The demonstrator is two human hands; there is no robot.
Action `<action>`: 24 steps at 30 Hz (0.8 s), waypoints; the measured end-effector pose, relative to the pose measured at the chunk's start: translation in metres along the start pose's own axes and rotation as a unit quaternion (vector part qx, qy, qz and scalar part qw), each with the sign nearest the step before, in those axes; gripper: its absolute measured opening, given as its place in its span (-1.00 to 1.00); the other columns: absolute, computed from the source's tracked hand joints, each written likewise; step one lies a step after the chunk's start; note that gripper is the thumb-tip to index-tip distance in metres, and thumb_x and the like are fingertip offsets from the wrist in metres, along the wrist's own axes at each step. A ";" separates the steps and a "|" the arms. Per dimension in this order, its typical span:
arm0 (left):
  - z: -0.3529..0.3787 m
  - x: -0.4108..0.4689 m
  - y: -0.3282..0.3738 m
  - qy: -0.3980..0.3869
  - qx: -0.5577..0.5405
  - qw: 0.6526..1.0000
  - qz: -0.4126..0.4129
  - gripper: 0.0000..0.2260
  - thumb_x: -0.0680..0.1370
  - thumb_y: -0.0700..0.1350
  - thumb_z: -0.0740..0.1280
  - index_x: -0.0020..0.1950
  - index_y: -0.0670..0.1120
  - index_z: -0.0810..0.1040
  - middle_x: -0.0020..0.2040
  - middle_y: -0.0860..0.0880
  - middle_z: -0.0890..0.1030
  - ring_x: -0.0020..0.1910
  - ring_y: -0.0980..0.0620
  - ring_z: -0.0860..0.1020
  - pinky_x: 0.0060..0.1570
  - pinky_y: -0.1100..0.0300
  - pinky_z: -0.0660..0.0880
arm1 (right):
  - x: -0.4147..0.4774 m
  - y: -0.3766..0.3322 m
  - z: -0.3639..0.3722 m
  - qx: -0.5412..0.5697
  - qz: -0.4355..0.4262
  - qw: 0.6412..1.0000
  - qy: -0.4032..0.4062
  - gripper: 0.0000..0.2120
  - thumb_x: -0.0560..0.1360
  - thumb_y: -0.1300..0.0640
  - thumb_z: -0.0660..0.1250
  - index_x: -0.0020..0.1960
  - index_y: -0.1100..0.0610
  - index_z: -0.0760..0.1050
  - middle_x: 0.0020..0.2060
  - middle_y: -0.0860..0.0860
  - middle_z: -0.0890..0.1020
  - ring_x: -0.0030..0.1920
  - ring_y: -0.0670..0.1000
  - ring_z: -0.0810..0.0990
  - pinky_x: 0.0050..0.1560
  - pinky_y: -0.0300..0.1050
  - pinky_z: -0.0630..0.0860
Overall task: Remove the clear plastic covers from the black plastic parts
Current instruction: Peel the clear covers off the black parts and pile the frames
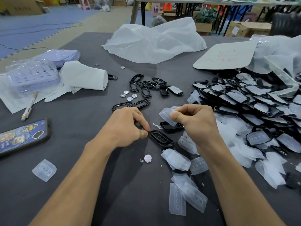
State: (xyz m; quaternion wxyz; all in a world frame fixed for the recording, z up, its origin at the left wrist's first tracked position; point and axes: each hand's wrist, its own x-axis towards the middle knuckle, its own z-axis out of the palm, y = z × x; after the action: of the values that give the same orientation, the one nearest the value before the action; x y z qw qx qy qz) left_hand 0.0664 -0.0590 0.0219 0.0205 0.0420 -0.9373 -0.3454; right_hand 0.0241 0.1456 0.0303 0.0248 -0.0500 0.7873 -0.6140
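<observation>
Step in hand: separating one cover from its part. The right hand (193, 121) pinches a clear cover (167, 115) between thumb and forefinger and holds it above the bench (97, 185). The left hand (128, 126) pinches one end of a black part (161, 138), with its other fingers curled. That part lies flat at mid-bench, between the two hands. A second black shell (171, 126) lies just beyond it, below the lifted cover.

Next move, as I judge it:
- Drop the cover on the heap of loose covers (184, 190) toward the near right corner.
- Put the bare part with the stripped black frames (146, 86) nearer the middle.
- Take a fresh piece from the pile of covered parts (244, 98) along the right edge.
- Peeling likely needs a fingertip under the cover's rim while the other hand steadies the part.

Materials:
- Covers are milky and translucent, look soft and flexible, and are rounded rectangles moulded with a row of round dimples.
- Black parts are glossy and hard, oblong with rounded ends, and several are open frames.
- The bench top is dark grey and matte.
- A small silver disc (147, 158) lies near the held part.
- A phone (22, 137) lies at the left edge.
</observation>
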 end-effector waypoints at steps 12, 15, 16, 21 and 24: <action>0.014 -0.006 0.017 -0.042 0.017 0.999 -0.017 -0.83 0.29 0.04 0.63 -0.17 0.20 0.74 -0.15 0.18 0.66 -0.20 0.16 0.56 -0.12 0.16 0.51 | -0.001 -0.001 0.002 -0.017 0.007 1.000 -0.011 -0.83 0.40 0.23 0.56 -0.32 0.03 0.70 -0.42 -0.09 0.65 -0.33 -0.13 0.55 -0.14 -0.15 0.54; 0.014 -0.005 0.015 -0.035 -0.040 0.998 -0.029 -0.87 0.31 -0.02 0.63 -0.27 0.18 0.73 -0.36 0.16 0.63 -0.41 0.17 0.48 -0.32 0.26 0.42 | -0.001 -0.002 0.001 -0.013 0.009 1.000 -0.010 -0.84 0.39 0.25 0.55 -0.32 0.06 0.70 -0.41 -0.07 0.65 -0.32 -0.12 0.56 -0.14 -0.14 0.55; 0.013 -0.005 0.015 -0.028 -0.071 0.997 -0.032 -0.87 0.32 -0.04 0.61 -0.27 0.20 0.74 -0.42 0.14 0.61 -0.45 0.18 0.45 -0.38 0.30 0.39 | -0.001 -0.002 0.000 -0.001 0.010 1.000 -0.009 -0.84 0.40 0.26 0.55 -0.32 0.08 0.70 -0.42 -0.07 0.65 -0.33 -0.13 0.56 -0.16 -0.17 0.54; 0.005 -0.005 0.011 0.008 -0.241 0.969 -0.053 -0.89 0.38 -0.08 0.50 -0.18 0.13 0.78 -0.34 -0.06 0.69 -0.35 0.06 0.50 -0.20 0.16 0.48 | 0.000 -0.008 -0.009 0.109 0.026 0.994 -0.003 -0.81 0.45 0.31 0.52 -0.32 0.14 0.67 -0.51 -0.10 0.53 -0.47 -0.18 0.40 -0.35 -0.36 0.38; 0.004 -0.004 0.012 0.012 -0.284 0.957 -0.048 -0.84 0.44 -0.16 0.48 -0.09 0.07 0.79 -0.24 -0.11 0.74 -0.31 0.02 0.57 -0.08 0.04 0.56 | -0.001 -0.011 -0.012 0.142 0.018 0.990 -0.003 -0.74 0.46 0.33 0.50 -0.37 0.10 0.66 -0.51 -0.08 0.52 -0.46 -0.13 0.36 -0.37 -0.33 0.35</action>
State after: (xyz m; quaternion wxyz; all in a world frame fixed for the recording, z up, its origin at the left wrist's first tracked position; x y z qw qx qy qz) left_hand 0.0697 -0.0475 0.0265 0.0265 0.0837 -0.7969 -0.5977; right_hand 0.0245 0.1545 0.0441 0.0451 -0.0335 0.6925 -0.7192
